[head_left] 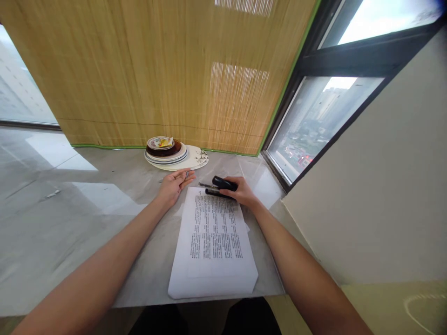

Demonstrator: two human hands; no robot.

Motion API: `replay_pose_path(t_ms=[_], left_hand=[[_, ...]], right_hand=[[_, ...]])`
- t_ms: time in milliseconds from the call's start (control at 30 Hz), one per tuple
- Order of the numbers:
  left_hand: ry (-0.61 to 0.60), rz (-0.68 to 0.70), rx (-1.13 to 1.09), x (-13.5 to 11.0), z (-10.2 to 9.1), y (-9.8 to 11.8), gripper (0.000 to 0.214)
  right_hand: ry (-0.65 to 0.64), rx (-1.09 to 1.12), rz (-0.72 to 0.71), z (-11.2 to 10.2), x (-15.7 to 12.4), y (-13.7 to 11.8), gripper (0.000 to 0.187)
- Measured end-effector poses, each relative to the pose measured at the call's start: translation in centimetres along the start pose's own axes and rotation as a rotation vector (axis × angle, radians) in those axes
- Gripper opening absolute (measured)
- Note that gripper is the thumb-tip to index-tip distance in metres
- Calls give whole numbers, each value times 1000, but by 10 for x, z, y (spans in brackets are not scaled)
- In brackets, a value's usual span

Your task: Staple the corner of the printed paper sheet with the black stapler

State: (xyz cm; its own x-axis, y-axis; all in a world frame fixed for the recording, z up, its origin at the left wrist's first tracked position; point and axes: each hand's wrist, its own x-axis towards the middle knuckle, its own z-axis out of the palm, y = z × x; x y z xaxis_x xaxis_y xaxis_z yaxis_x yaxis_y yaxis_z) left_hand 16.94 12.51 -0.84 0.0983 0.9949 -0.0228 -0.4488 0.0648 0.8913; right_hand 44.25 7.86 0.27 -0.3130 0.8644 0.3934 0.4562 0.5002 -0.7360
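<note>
A stack of printed white paper lies on the grey marble counter in front of me. My right hand grips a black stapler at the sheet's far edge, its jaw hinged open. My left hand rests on the counter just left of the paper's top corner, palm turned up, fingers loosely curled around a small thin item that I cannot make out.
A pile of plates with a brown bowl and a small packet on top stands at the back by the bamboo blind. A window and a white wall close the right side.
</note>
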Motion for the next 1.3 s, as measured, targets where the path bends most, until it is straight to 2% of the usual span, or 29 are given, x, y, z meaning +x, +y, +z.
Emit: replay_pose_path(t_ms=[67,167,233,333,400,533,767,900,967,1033,1100,1167,1200,1267,1300], left_hand=[[39,52,34,0,-1,2,20],[-25,98,114,-3,0,4,33],[-107,148,196,-6,2,4,37],[-199,233,295,-10,5,4,36],[-241,262,309,-13,7,5,34],[-274,285,298,-19,9,8,35],[-329,216,301,-27,13,10,38],[-367,234,322,-25,13,8,39],[-367,270,327,-22,13,7,40],[-255,337,336,-18,10,8,40],[13,440,431,-14,5,10,38],[308,536,673,-11,-2,12,32],[408,570,835,-10,-6,13,26],[484,583,1161,-9,-13,13,21],[486,562,1294,-8,-16,12,27]], right_hand=[[-138,37,0,-1,-1,-3,37],[-230,5,-54,2,0,-10,37],[-154,-61,-142,5,1,-16,31],[112,-252,-301,14,1,-30,24],[185,-390,-396,22,0,-39,23],[114,-499,-528,37,0,-48,16],[140,-448,-466,47,0,-48,15],[140,-423,-483,51,0,-49,17],[208,-402,-465,46,1,-47,16],[341,-398,-376,35,4,-37,15],[458,-429,-206,19,6,-19,13],[486,-485,23,2,7,5,11],[477,-504,145,-6,7,17,10],[474,-523,320,-15,4,38,13],[478,-523,362,-18,3,46,15]])
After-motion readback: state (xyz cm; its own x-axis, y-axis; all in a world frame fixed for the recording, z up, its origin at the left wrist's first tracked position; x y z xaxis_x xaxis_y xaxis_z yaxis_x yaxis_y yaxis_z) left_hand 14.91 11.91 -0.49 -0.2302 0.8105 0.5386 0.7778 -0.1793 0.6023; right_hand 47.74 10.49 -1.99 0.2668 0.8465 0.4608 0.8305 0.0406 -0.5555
